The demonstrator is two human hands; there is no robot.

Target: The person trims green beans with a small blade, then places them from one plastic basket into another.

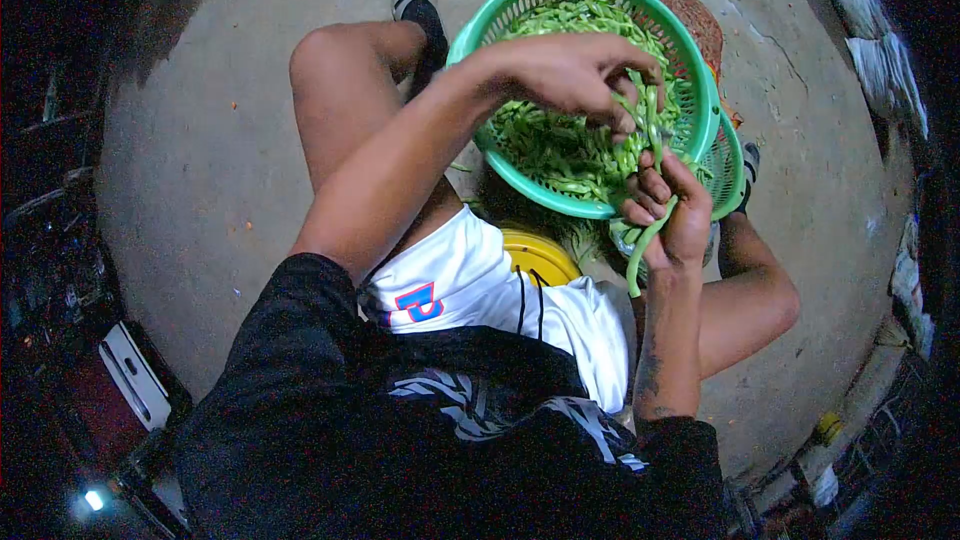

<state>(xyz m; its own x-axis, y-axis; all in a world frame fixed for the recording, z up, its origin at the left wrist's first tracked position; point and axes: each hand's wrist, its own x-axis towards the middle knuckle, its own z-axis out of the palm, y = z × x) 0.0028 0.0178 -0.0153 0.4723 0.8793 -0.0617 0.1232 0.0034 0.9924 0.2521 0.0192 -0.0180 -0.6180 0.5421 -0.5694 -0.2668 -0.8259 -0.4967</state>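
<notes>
My left hand (580, 78) reaches across the upper green basket (468, 135), its fingers bent around the top end of a long green bean (640, 258); some of its fingertips are hidden. Below it, at the basket's near right rim, my right hand (678, 208) is closed around the same bean, whose lower end hangs out under the palm. Something small and greyish shows between the hands, too small to name. Many cut or snapped green bean pieces (560, 165) fill the basket around and beneath my left hand.
A second green basket (735, 165) stands partly under the first. Behind them is a reddish-brown mesh sack (690, 15). A yellow round object (540, 255) sits between my legs. My bent legs flank the baskets on the concrete floor (220, 190). White sacks (885, 80) line the right side.
</notes>
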